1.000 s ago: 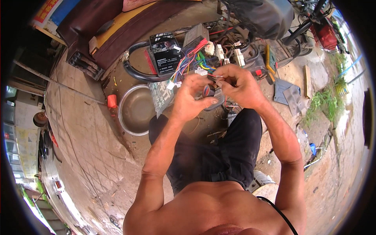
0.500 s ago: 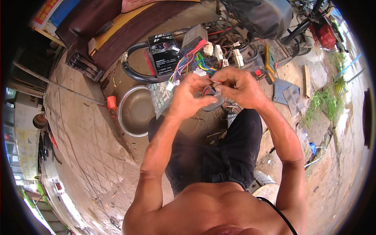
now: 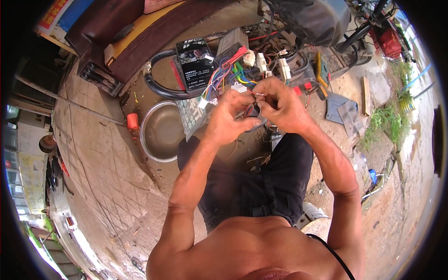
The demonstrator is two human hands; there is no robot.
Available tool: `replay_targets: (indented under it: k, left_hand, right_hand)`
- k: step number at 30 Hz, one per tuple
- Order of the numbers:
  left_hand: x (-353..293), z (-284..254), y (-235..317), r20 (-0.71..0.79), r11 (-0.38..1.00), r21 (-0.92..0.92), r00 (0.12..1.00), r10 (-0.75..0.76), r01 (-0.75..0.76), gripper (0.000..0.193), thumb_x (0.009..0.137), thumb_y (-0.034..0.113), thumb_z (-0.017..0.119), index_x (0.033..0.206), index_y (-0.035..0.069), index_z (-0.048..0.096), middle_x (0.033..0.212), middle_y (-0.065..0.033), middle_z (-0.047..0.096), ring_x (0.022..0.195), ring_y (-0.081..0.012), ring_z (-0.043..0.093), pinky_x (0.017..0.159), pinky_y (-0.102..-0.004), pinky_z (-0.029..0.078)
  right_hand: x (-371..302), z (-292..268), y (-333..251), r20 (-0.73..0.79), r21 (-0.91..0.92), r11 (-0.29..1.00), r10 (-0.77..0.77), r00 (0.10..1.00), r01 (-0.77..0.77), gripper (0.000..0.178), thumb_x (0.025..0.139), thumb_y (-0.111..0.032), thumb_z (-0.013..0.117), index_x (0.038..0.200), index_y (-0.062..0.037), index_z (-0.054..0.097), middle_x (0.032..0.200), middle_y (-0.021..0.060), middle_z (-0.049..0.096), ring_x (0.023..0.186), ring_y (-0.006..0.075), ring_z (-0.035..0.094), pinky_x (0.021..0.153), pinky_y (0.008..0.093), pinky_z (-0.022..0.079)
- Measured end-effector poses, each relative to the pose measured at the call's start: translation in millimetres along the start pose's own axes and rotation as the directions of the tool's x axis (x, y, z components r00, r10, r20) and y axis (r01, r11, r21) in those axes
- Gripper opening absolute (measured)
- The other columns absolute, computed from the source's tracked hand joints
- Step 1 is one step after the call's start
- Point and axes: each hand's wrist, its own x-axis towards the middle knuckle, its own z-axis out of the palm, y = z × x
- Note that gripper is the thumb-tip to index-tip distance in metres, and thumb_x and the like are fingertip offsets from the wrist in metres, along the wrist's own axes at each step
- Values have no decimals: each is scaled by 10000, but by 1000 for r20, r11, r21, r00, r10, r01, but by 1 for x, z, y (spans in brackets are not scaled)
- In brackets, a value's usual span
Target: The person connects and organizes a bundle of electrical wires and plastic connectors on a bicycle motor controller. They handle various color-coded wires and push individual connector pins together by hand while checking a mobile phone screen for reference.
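Observation:
Both hands meet over a tangle of coloured wires (image 3: 223,72) with white plug connectors (image 3: 239,87). My right hand (image 3: 283,105) pinches a thin red wire (image 3: 257,94) between thumb and fingertips, where a pale end shows. My left hand (image 3: 228,119) is closed with curled fingers at the other side of the same wire, its thumb stretched below. Dark cable (image 3: 251,111) shows in the gap between the hands. Behind the left hand a black phone-like screen (image 3: 193,74) leans on a black curved tube (image 3: 150,81). Some fingertips are hidden.
A metal basin (image 3: 161,133) and an orange-red cup (image 3: 133,121) stand left on the ground. A yellow-green multimeter (image 3: 321,70) lies to the right, near grey flat pieces (image 3: 343,109). Beyond is a maroon seat (image 3: 144,35); vehicle parts (image 3: 308,21) crowd the far right.
The right hand has shifted slightly, its fingers drawn closer together on the wire. The left hand has moved a little toward the right. The screen's picture has changed a little.

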Motion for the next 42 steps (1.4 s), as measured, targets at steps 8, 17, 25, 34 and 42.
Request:
replay_targets:
  k: [8,17,25,34,42]
  left_hand:
    - [-26,13,-10,46,940,132,949,311,-315,534,763,-1,871,1183,58,546,1233,-101,550,1079,-214,575,981,-390,456]
    - [-22,21,-15,-82,953,-304,996,-39,12,135,959,45,613,1087,40,570,1129,-103,603,999,-191,615,903,-386,524]
    - [-14,22,-8,-186,907,-291,913,-364,303,131,978,28,529,1051,21,637,996,-71,679,925,-163,660,814,-386,606]
    - [-20,20,-4,-241,894,-371,904,-354,251,133,962,15,534,1013,4,656,966,-69,695,841,-171,685,784,-370,617]
    - [-22,14,3,-215,892,-401,924,-315,211,137,955,19,543,1001,-8,669,981,-101,706,912,-204,705,778,-358,608]
  right_hand:
    - [-2,4,-1,-58,-95,995,-28,998,22,255,847,54,615,1090,-16,582,816,27,615,630,59,552,575,269,470]
    - [-1,6,-7,-38,-70,997,-32,999,29,215,877,40,591,1089,2,579,817,65,652,607,101,652,552,294,519]
    - [-3,4,-2,-26,-148,989,-33,999,29,217,889,-10,634,1102,3,592,749,64,644,631,108,639,587,312,523]
    - [-5,-3,-1,37,-148,983,-106,994,110,368,823,-64,679,1181,5,626,954,123,726,762,168,708,657,342,548]
    - [-6,-11,5,106,-68,979,-185,977,193,432,806,-88,666,1223,19,625,1030,131,729,796,219,731,694,360,561]
